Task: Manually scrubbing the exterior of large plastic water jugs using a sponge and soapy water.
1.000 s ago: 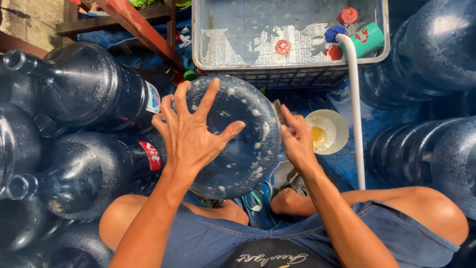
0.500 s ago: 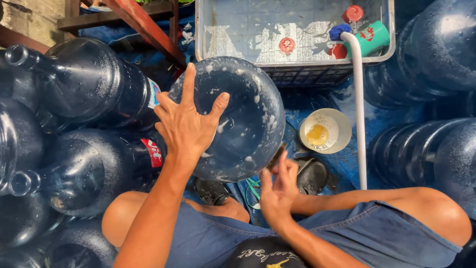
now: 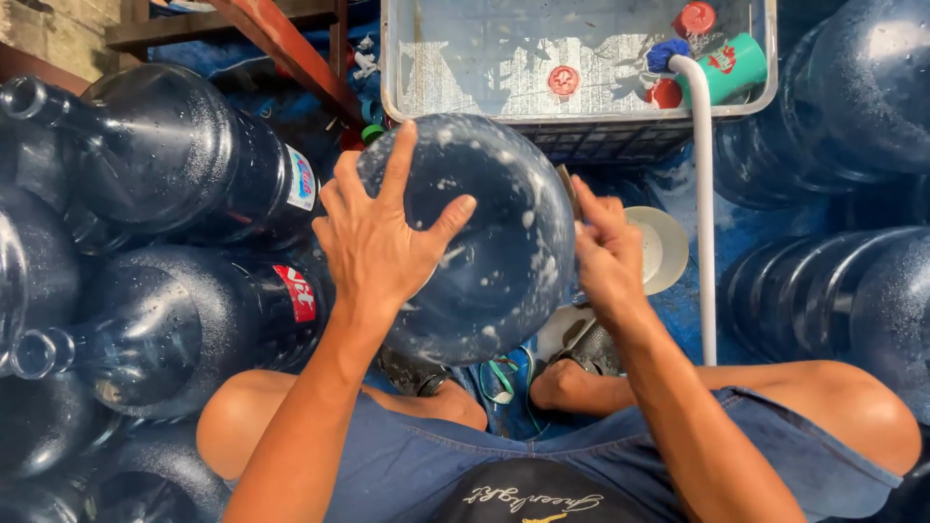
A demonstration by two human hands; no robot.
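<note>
Blue-tinted plastic, soapy and wet: one large water jug (image 3: 484,242) sits between the two hands, its round base turned up toward the camera and its long axis running down away from it, neck hidden below; the left hand (image 3: 373,242) lies flat on the base, fingers (image 3: 399,160) spread wide, pressing rather than gripping; the right hand (image 3: 608,257) rests against the jug's right flank, fingers half curled, and whether they pinch anything I cannot tell; left of the left fingers lie two dark jugs (image 3: 174,155) on their sides, necks pointing left; beyond the fingertips stands one grey crate (image 3: 581,136); right of the right fingers runs one white hose (image 3: 704,213) past one pale bowl (image 3: 664,247).
</note>
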